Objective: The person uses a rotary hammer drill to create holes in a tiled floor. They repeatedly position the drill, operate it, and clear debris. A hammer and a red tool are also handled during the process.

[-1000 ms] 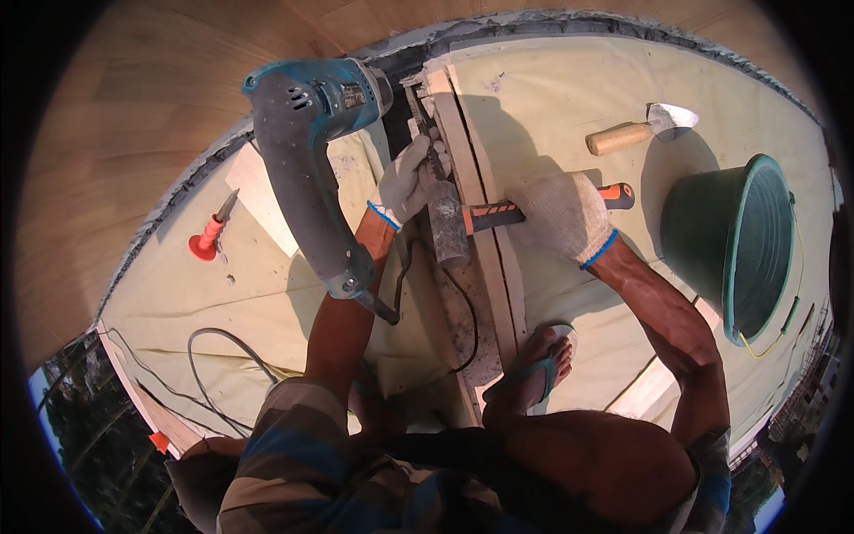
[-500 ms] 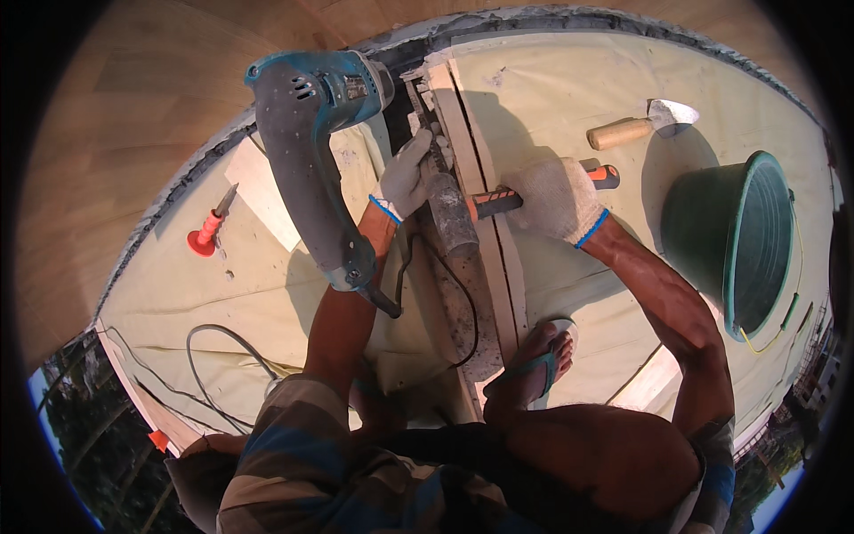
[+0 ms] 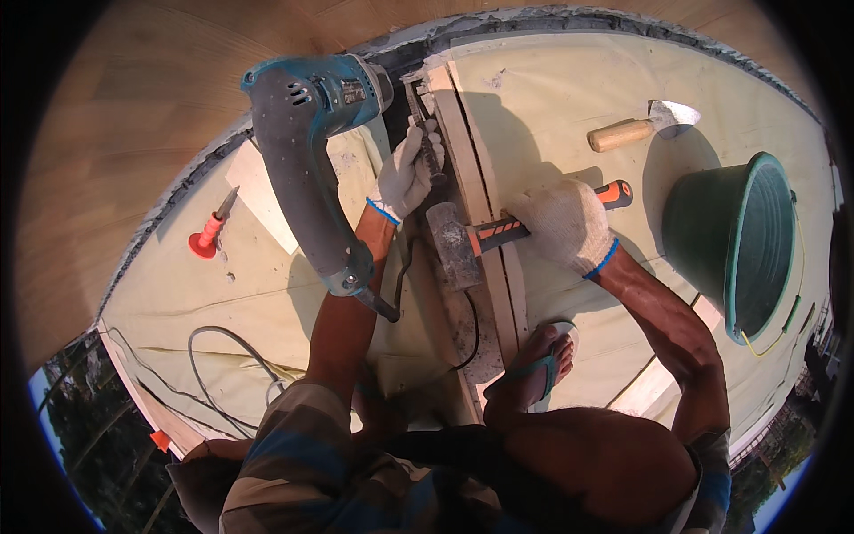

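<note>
Left hand [image 3: 405, 173], gloved, grips a chisel [image 3: 423, 133] against the wooden strip [image 3: 463, 133] at upper centre. Right hand [image 3: 562, 222], gloved, holds a hammer [image 3: 463, 245] by its orange-black handle. Blue drill [image 3: 307, 151] rests across the left forearm. Green bucket [image 3: 738, 240] at right; trowel [image 3: 645, 126] upper right.

gloves [image 3: 569, 222]: white knit cloth showing matt | hammer [image 3: 454, 245]: dull grey metal head, orange-black rubbery grip | drill [image 3: 307, 151]: teal plastic looking dusty | plank [image 3: 476, 187]: rough pale wood | bucket [image 3: 734, 240]: smooth green plastic | trowel [image 3: 645, 125]: wooden handle, metal blade
</note>
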Demonstrator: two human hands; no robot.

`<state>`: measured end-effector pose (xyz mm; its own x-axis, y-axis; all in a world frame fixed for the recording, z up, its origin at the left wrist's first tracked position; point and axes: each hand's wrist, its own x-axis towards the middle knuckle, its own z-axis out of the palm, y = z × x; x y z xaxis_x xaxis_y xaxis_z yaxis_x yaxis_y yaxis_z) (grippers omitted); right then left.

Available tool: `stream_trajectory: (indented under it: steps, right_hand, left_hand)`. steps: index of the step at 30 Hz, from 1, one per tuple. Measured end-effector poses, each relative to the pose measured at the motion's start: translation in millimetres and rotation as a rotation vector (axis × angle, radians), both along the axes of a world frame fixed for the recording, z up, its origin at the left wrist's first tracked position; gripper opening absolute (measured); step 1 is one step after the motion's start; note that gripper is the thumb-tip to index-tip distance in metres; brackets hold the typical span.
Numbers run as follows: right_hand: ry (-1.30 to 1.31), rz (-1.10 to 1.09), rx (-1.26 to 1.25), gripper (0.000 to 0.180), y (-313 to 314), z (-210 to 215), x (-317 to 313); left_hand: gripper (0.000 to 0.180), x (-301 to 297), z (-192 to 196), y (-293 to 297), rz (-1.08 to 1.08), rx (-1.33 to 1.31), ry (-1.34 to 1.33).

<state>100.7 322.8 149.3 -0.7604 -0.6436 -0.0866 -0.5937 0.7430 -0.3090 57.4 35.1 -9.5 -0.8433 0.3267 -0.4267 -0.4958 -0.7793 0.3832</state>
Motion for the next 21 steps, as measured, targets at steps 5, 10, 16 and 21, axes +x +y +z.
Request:
stream_trajectory:
  steps: [5, 10, 16, 21]
  right_hand:
    - [-0.002, 0.423, -0.255, 0.022, 0.9, 56.7, 15.2]
    - [0.059, -0.025, -0.057, 0.014, -7.4, -12.2, -12.7]
    - [0.036, 0.131, -0.168, 0.029, 5.1, 33.1, 7.5]
    - [0.033, 0.1, -0.163, 0.025, 3.3, -1.8, -24.5]
  left_hand:
    - [0.051, -7.0, 7.8, 3.5, -0.003, -0.009, -0.008]
    - [0.047, -12.3, 4.7, 2.9, -0.053, -0.079, 0.077]
    - [0.047, -12.1, 4.9, 2.2, -0.009, 0.029, 0.041]
    - [0.047, -16.0, 1.3, 8.5, -0.042, 0.015, 0.082]
